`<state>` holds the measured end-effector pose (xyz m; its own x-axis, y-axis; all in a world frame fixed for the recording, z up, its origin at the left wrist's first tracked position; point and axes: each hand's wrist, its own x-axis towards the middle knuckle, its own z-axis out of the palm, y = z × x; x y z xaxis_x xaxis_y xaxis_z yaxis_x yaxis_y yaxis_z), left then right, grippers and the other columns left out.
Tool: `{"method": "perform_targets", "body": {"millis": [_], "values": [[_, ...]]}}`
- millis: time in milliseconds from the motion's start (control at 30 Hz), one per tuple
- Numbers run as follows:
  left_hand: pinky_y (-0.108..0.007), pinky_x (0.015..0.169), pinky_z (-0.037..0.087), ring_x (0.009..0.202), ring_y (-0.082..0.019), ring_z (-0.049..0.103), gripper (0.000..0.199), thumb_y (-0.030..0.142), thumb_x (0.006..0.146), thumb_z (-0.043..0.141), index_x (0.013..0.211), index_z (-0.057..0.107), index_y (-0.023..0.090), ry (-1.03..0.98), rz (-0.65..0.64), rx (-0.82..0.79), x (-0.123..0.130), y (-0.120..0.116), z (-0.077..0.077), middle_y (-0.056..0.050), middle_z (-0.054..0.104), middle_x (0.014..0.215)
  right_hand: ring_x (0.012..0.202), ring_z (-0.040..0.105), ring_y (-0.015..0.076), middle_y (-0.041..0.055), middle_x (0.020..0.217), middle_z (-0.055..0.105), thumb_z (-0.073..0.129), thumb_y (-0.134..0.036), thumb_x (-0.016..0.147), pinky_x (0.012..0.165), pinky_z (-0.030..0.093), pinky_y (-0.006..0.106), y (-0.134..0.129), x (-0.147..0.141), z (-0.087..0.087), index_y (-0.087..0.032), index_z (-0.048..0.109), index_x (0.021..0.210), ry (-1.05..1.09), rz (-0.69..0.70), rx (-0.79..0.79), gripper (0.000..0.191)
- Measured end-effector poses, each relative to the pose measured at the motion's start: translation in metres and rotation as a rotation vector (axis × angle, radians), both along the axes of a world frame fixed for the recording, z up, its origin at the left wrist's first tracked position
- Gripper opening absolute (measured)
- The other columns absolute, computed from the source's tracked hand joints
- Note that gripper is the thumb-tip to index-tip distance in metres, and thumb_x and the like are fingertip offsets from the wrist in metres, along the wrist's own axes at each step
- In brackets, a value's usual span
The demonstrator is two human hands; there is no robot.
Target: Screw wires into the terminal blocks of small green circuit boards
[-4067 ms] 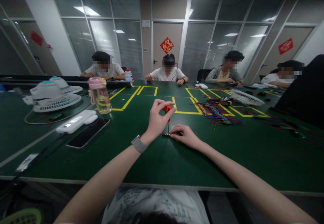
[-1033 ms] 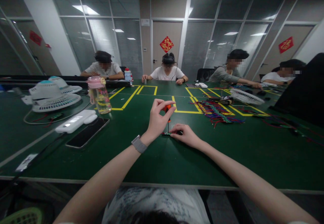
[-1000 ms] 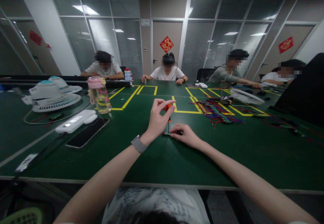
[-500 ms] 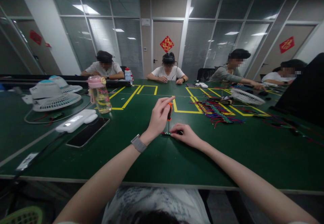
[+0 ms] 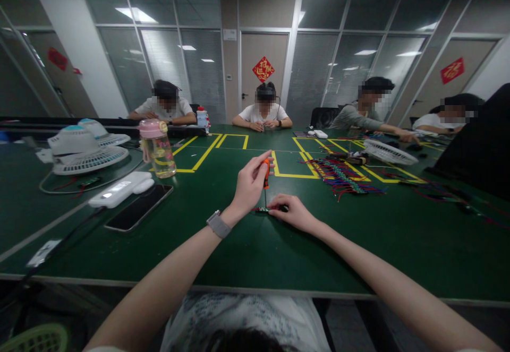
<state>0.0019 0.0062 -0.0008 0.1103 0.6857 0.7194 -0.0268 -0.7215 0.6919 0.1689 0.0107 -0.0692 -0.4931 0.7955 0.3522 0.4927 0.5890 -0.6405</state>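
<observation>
My left hand (image 5: 252, 183) holds the orange and black handle of a screwdriver (image 5: 266, 181) between thumb and fingers, the fingertips pointing up and away. The screwdriver stands upright, and its thin shaft runs down to a small green circuit board (image 5: 262, 210) lying on the table. My right hand (image 5: 294, 212) is closed on the board's right end, with thumb and forefinger pinching it. Part of the board is hidden under those fingers, and the tip's exact contact point is too small to make out.
On the green table (image 5: 223, 256) lie a phone (image 5: 139, 208), a white power strip (image 5: 119, 189), a pink-lided bottle (image 5: 159, 150) and white fans (image 5: 82, 150) to the left. Wired circuit boards (image 5: 346, 176) lie at right, near a dark monitor (image 5: 478, 145). Several people sit opposite.
The screwdriver handle has turned slightly in my left hand, whose fingers have shifted around it. My right hand and the board stay put. The person opposite has brought their hands together.
</observation>
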Motion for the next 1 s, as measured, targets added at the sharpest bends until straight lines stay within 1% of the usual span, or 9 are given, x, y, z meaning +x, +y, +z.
{"method": "perform_targets", "body": {"millis": [200, 267, 400, 500, 600, 700, 800, 900, 1000], "values": [[-0.026, 0.084, 0.049, 0.089, -0.013, 0.057, 0.017, 0.026, 0.082, 0.065, 0.097, 0.071, 0.023, 0.102, 0.3, 0.156, -0.0017, -0.0031, 0.0024, -0.003, 0.052, 0.096, 0.075, 0.061, 0.0164, 0.0061, 0.083, 0.066, 0.066, -0.021, 0.079, 0.072, 0.048, 0.029, 0.0004, -0.0002, -0.0009, -0.015, 0.074, 0.088, 0.013, -0.005, 0.0, 0.013], [-0.026, 0.084, 0.049, 0.094, -0.013, 0.057, 0.022, 0.026, 0.087, 0.057, 0.105, 0.069, 0.024, 0.101, 0.258, 0.137, -0.0017, -0.0028, 0.0025, -0.005, 0.052, 0.103, 0.075, 0.061, 0.0164, 0.0062, 0.083, 0.066, 0.066, -0.021, 0.079, 0.072, 0.048, 0.029, 0.0002, -0.0002, -0.0006, -0.015, 0.074, 0.088, 0.013, -0.004, 0.0, 0.013], [-0.025, 0.074, 0.053, 0.089, -0.013, 0.061, 0.032, 0.026, 0.094, 0.045, 0.121, 0.059, 0.022, 0.019, 0.028, 0.036, 0.0003, -0.0011, 0.0006, -0.007, 0.059, 0.108, 0.075, 0.061, 0.0166, 0.0063, 0.083, 0.066, 0.066, -0.022, 0.08, 0.072, 0.048, 0.029, 0.0004, 0.0002, -0.0006, -0.015, 0.074, 0.088, 0.013, -0.001, -0.001, 0.014], [-0.026, 0.076, 0.052, 0.087, -0.013, 0.059, 0.024, 0.027, 0.086, 0.058, 0.109, 0.066, 0.022, 0.044, 0.129, 0.082, 0.0003, -0.0021, 0.0007, -0.005, 0.059, 0.099, 0.074, 0.061, 0.0163, 0.006, 0.083, 0.066, 0.066, -0.022, 0.08, 0.07, 0.048, 0.028, 0.001, 0.0003, -0.0015, -0.016, 0.074, 0.088, 0.012, -0.001, 0.004, 0.013], [-0.03, 0.09, 0.048, 0.098, -0.016, 0.056, 0.019, 0.026, 0.082, 0.064, 0.1, 0.071, 0.023, 0.105, 0.268, 0.161, -0.0004, -0.0038, 0.0022, -0.005, 0.054, 0.104, 0.073, 0.061, 0.0157, 0.0055, 0.081, 0.066, 0.066, -0.022, 0.08, 0.069, 0.047, 0.028, 0.0014, 0.0001, -0.0022, -0.016, 0.074, 0.087, 0.01, 0.0, 0.006, 0.012], [-0.033, 0.096, 0.045, 0.109, -0.017, 0.054, 0.028, 0.024, 0.091, 0.05, 0.114, 0.065, 0.024, 0.093, 0.148, 0.131, 0.0005, -0.0036, 0.0021, -0.007, 0.055, 0.117, 0.073, 0.061, 0.0159, 0.0056, 0.081, 0.066, 0.066, -0.021, 0.08, 0.07, 0.047, 0.028, 0.0011, -0.0002, -0.0018, -0.015, 0.074, 0.086, 0.012, 0.001, 0.008, 0.012], [-0.03, 0.082, 0.052, 0.094, -0.015, 0.061, 0.032, 0.025, 0.093, 0.046, 0.122, 0.059, 0.023, 0.046, 0.001, 0.041, 0.0021, -0.0033, 0.0012, -0.007, 0.062, 0.11, 0.074, 0.061, 0.0164, 0.0058, 0.081, 0.066, 0.066, -0.021, 0.079, 0.071, 0.047, 0.029, 0.0006, -0.0002, -0.001, -0.015, 0.074, 0.087, 0.01, -0.002, 0.01, 0.012], [-0.029, 0.081, 0.051, 0.089, -0.015, 0.06, 0.024, 0.026, 0.085, 0.061, 0.107, 0.067, 0.022, 0.083, 0.134, 0.093, 0.0014, -0.0045, 0.0016, -0.005, 0.061, 0.097, 0.075, 0.061, 0.0166, 0.0059, 0.081, 0.066, 0.066, -0.021, 0.079, 0.071, 0.047, 0.029, 0.0003, -0.0002, -0.0004, -0.015, 0.074, 0.088, 0.003, -0.007, 0.008, 0.013], [-0.032, 0.094, 0.046, 0.1, -0.017, 0.056, 0.019, 0.026, 0.083, 0.063, 0.101, 0.071, 0.024, 0.124, 0.262, 0.161, -0.0002, -0.0052, 0.0025, -0.005, 0.055, 0.104, 0.075, 0.061, 0.0164, 0.0058, 0.082, 0.067, 0.066, -0.022, 0.079, 0.071, 0.048, 0.028, 0.0001, -0.0001, -0.0001, -0.015, 0.074, 0.088, -0.003, -0.01, 0.006, 0.013]]}}
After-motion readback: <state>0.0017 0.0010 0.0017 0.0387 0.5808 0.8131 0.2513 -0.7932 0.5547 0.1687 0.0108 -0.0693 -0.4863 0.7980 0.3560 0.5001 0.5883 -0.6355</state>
